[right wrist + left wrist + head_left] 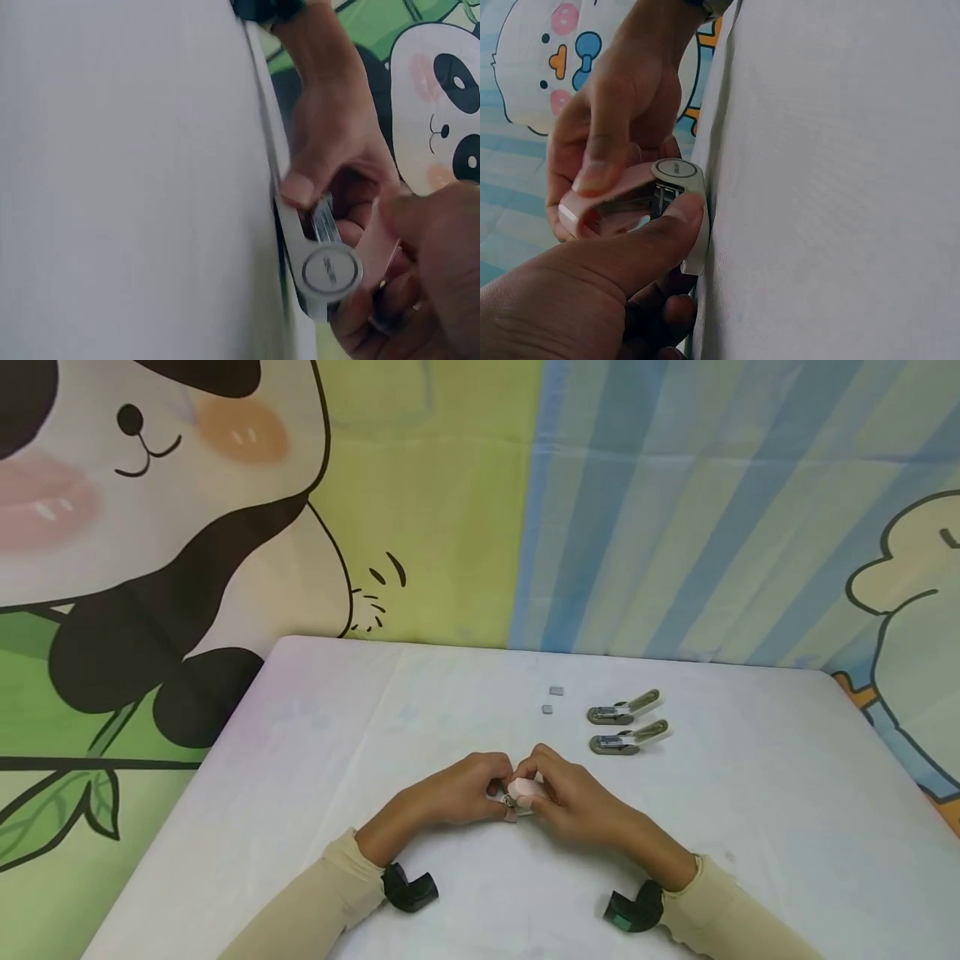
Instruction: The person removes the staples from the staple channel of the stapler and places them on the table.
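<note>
A small pink-and-white stapler (527,789) is held between both hands just above the table, its pink upper arm swung apart from its white base. My left hand (468,789) grips the base end, and in the left wrist view its thumb (686,208) lies near the metal staple channel. The pink arm (619,182) is gripped by my right hand (573,797). Seen from the right wrist, a round pivot cap (330,271) faces the camera beside the metal channel (324,221). Fingers partly hide the stapler's inside.
Two opened staplers, an upper one (611,715) and a lower one (615,744), lie right of the hands. Two small grey staple strips (556,691) (547,709) lie farther back on the white table (360,718). A printed curtain (450,527) hangs behind it.
</note>
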Demonstrator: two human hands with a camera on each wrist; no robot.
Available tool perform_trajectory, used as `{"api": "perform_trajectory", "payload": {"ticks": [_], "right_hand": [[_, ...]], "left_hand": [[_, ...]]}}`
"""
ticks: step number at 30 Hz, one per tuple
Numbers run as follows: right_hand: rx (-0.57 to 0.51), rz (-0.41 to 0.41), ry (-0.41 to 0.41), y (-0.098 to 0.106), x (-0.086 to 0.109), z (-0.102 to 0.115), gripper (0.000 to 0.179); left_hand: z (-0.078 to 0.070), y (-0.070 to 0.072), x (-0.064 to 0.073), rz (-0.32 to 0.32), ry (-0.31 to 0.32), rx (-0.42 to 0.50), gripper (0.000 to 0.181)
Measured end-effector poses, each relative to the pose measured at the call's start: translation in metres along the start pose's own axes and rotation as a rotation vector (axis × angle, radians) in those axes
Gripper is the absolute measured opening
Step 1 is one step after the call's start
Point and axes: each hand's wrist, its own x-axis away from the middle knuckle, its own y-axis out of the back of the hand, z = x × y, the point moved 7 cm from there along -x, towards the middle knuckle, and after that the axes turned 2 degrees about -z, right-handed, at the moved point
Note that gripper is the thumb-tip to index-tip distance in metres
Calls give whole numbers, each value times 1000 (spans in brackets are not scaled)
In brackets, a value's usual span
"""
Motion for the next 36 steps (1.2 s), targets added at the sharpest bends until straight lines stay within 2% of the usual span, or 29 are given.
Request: {"api": "perform_trajectory", "payload": {"ticks": [4, 11, 18, 26, 36], "right_hand": [[-48, -29, -6, 5, 2, -1, 28], [-66, 20, -58, 6, 3, -4, 32], [10, 82, 14, 16, 2, 2, 25], [-50, 129, -99, 35, 2, -2, 26], [-39, 181, -205, 44, 0, -1, 19]], "left_hand": [[2, -1, -1, 4, -10, 14, 21], [2, -1, -1, 3, -14, 25, 21], [3, -3, -3, 8, -8, 20, 18], [1, -2, -2, 4, -11, 44, 18], [4, -1, -1, 1, 17, 52, 18]]}}
